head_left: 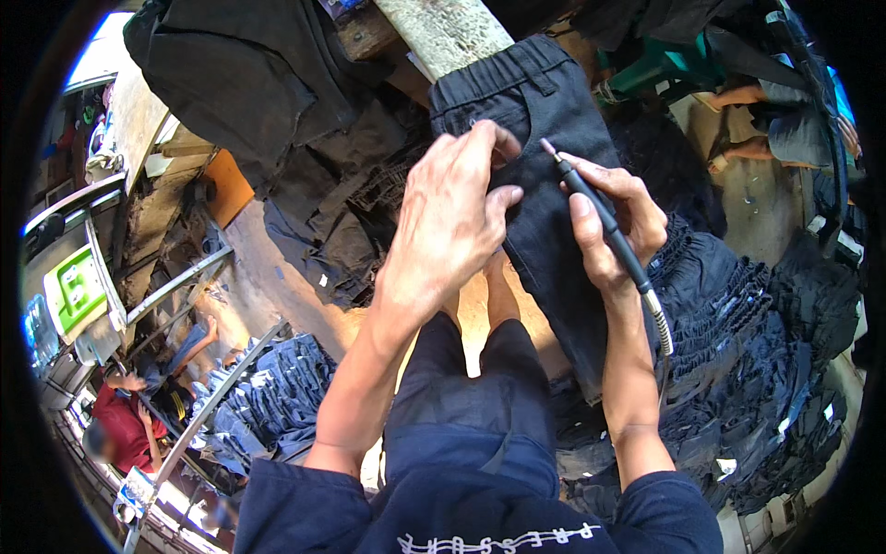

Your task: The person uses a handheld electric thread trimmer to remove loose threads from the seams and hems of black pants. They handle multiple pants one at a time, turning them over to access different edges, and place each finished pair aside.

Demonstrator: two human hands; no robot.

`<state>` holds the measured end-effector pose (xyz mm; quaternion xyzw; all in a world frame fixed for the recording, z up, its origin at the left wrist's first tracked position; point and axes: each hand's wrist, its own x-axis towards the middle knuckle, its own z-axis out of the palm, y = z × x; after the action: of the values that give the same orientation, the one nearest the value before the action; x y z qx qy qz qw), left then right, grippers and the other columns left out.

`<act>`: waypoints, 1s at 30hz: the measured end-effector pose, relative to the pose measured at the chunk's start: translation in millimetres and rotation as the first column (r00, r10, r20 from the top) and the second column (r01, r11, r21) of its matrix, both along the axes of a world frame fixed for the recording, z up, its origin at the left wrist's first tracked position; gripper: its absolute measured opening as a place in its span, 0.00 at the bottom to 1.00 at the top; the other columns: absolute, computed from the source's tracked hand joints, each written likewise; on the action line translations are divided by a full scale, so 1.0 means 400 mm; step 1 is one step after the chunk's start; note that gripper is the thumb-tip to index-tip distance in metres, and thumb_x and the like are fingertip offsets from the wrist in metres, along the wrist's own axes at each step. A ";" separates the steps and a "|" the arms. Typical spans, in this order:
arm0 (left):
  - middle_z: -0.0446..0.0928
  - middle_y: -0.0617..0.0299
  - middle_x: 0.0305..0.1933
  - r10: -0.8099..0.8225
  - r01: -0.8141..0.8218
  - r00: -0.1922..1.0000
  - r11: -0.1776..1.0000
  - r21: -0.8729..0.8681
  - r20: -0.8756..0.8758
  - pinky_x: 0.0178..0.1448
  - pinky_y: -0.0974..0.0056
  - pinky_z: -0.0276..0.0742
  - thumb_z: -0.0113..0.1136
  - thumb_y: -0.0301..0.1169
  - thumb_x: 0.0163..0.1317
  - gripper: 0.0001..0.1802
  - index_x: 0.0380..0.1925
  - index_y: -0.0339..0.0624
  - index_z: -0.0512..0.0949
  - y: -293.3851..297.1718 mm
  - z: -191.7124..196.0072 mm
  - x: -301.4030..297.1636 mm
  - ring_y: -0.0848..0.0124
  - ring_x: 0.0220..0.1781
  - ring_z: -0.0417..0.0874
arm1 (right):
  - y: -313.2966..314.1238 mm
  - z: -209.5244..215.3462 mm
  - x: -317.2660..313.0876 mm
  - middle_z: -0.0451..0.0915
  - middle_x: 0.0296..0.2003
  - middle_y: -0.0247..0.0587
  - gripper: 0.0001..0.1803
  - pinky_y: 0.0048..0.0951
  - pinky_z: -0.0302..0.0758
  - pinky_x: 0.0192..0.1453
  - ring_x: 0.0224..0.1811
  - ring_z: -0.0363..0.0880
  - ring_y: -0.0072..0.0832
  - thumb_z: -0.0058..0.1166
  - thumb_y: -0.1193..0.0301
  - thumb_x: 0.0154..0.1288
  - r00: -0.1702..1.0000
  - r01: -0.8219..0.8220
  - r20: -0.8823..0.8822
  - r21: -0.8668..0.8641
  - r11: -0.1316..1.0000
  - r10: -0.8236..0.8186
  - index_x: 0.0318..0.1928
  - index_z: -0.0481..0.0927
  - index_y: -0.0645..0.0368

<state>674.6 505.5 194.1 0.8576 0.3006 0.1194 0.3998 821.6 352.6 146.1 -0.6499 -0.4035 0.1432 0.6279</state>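
A pair of black trousers (558,254) with an elastic waistband is drawn over the end of a worn, pale board (452,35). Its legs hang down toward me. My right hand (620,220) grips a slim black rotary grinder pen, the grinder pen (604,217) ending in a small pinkish tip that points at the upper front of the trousers. A ribbed sleeve and a cord run from its lower end. Over the left side of the trousers hovers my left hand (452,203), fingers bent, thumb and forefinger apart. Its other fingertips are hidden.
Dark garments (249,83) hang at the upper left. Heaped black trousers (729,351) fill the right side, and a blue denim pile (272,392) lies lower left beside a metal rail (217,392). A person in red (125,415) sits far left; another person's legs (748,148) show upper right.
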 end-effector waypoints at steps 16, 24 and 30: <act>0.89 0.54 0.48 0.248 -0.146 0.960 0.841 -0.520 0.132 0.44 0.77 0.83 0.81 0.16 0.62 0.43 0.72 0.39 0.64 0.005 -0.091 -0.044 0.78 0.43 0.89 | 0.009 -0.019 -0.018 0.92 0.40 0.67 0.14 0.51 0.91 0.61 0.49 0.96 0.54 0.69 0.78 0.60 0.925 -0.185 0.329 -0.047 0.982 0.190 0.45 0.89 0.76; 0.89 0.51 0.49 0.256 -0.135 0.953 0.834 -0.535 0.160 0.45 0.75 0.85 0.79 0.15 0.63 0.46 0.74 0.37 0.59 0.006 -0.103 -0.048 0.74 0.45 0.92 | 0.013 -0.018 -0.020 0.92 0.41 0.66 0.14 0.50 0.91 0.61 0.49 0.96 0.54 0.69 0.79 0.60 0.918 -0.182 0.347 -0.059 0.982 0.191 0.45 0.90 0.76; 0.89 0.48 0.50 0.253 -0.131 0.954 0.836 -0.533 0.161 0.46 0.75 0.85 0.79 0.15 0.63 0.47 0.74 0.36 0.58 0.004 -0.102 -0.051 0.73 0.46 0.92 | 0.009 -0.010 -0.023 0.92 0.41 0.67 0.14 0.48 0.91 0.61 0.50 0.96 0.54 0.68 0.80 0.59 0.922 -0.152 0.346 -0.086 0.985 0.173 0.45 0.90 0.76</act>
<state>654.2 507.2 153.2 0.6650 0.3594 0.1705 0.6321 812.5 356.3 142.0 -0.6472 -0.5575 0.0877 0.5125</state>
